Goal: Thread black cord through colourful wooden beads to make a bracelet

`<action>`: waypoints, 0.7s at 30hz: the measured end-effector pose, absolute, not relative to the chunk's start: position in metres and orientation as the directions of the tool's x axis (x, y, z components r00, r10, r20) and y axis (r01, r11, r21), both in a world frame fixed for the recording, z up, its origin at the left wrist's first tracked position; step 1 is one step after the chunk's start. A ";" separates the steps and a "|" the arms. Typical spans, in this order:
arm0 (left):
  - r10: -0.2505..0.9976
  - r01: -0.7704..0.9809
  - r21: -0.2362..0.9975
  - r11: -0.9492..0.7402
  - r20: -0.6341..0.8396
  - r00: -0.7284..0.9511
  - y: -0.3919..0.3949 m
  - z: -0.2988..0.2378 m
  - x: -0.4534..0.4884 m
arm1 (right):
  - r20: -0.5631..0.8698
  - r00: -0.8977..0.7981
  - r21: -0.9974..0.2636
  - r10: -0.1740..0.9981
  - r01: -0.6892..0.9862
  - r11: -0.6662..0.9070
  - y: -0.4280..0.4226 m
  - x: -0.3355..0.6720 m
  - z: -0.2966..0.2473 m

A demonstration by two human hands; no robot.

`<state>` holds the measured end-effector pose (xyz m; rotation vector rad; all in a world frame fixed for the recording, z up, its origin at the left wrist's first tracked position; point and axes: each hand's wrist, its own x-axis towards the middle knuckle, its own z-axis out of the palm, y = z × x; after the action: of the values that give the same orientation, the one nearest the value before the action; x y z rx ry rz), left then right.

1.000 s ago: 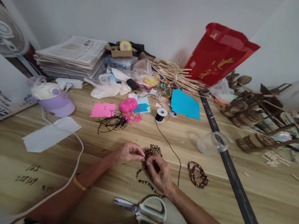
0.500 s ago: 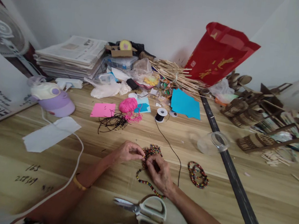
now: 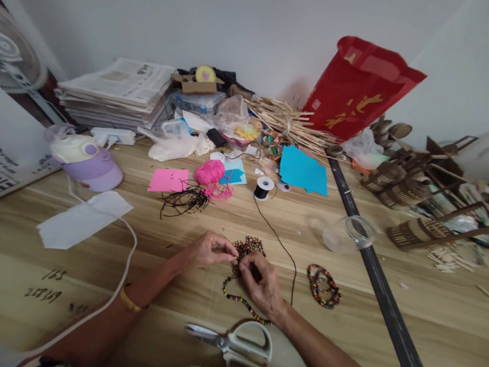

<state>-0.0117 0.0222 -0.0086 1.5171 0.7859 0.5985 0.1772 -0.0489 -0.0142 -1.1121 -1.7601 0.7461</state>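
My left hand (image 3: 212,249) pinches a tiny bead at the left edge of a pile of small multicoloured beads (image 3: 250,244). Close against it, my right hand (image 3: 260,282) has thumb and forefinger pressed together; the cord end they seem to grip is too small to see clearly. From there a partly strung bead strand (image 3: 245,302) curves over the wooden table and passes under my right hand. A black cord (image 3: 280,242) runs from a white spool (image 3: 263,189) down past my right wrist. Scissors (image 3: 233,344) with pale handles lie close to my body.
Finished bead strings (image 3: 323,287) lie to the right, beside a dark strip (image 3: 388,313) and a clear round container (image 3: 347,234). Black cord pieces (image 3: 186,198), pink yarn (image 3: 210,172) and blue paper (image 3: 304,171) lie farther back. A white cable (image 3: 125,276) crosses the left side.
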 end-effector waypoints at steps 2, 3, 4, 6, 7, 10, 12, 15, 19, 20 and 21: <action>0.770 0.128 0.992 -0.004 -0.079 0.634 0.022 -0.007 -0.012 | 0.365 -0.191 -0.834 0.911 0.369 0.411 -0.049 0.177 -0.014; 0.767 0.128 0.992 -0.001 -0.081 0.636 0.022 -0.005 -0.012 | 0.364 -0.190 -0.834 0.912 0.369 0.410 -0.049 0.177 -0.014; 0.765 0.128 0.992 0.001 -0.083 0.638 0.021 -0.005 -0.012 | 0.364 -0.191 -0.834 0.912 0.370 0.410 -0.049 0.177 -0.014; 0.764 0.135 0.991 0.000 -0.087 0.639 0.021 -0.004 -0.012 | 0.362 -0.189 -0.832 0.913 0.376 0.408 -0.049 0.177 -0.015; 0.765 0.143 0.990 -0.004 -0.089 0.638 0.020 -0.004 -0.012 | 0.361 -0.189 -0.832 0.913 0.378 0.407 -0.049 0.177 -0.015; 0.763 0.156 0.988 -0.009 -0.094 0.640 0.020 -0.005 -0.011 | 0.364 -0.193 -0.834 0.911 0.368 0.411 -0.049 0.177 -0.014; 0.756 0.149 0.989 -0.003 -0.096 0.647 0.019 -0.007 -0.010 | 0.364 -0.196 -0.838 0.911 0.359 0.412 -0.049 0.177 -0.014; 0.757 0.141 0.990 0.000 -0.092 0.647 0.019 -0.009 -0.010 | 0.352 -0.197 -0.840 0.915 0.365 0.401 -0.049 0.177 -0.014; 0.768 0.129 0.991 0.020 -0.098 0.633 0.021 -0.008 -0.010 | 0.346 -0.198 -0.839 0.917 0.372 0.396 -0.049 0.177 -0.016; 0.767 0.127 0.991 0.029 -0.104 0.633 0.021 -0.008 -0.011 | 0.345 -0.199 -0.839 0.917 0.373 0.396 -0.049 0.177 -0.016; 0.765 0.125 0.991 0.036 -0.108 0.635 0.021 -0.007 -0.011 | 0.343 -0.200 -0.839 0.918 0.375 0.395 -0.049 0.177 -0.016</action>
<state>-0.0108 0.0209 -0.0067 1.4794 0.7879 0.5788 0.1772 -0.0493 -0.0155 -1.1300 -1.7643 0.7674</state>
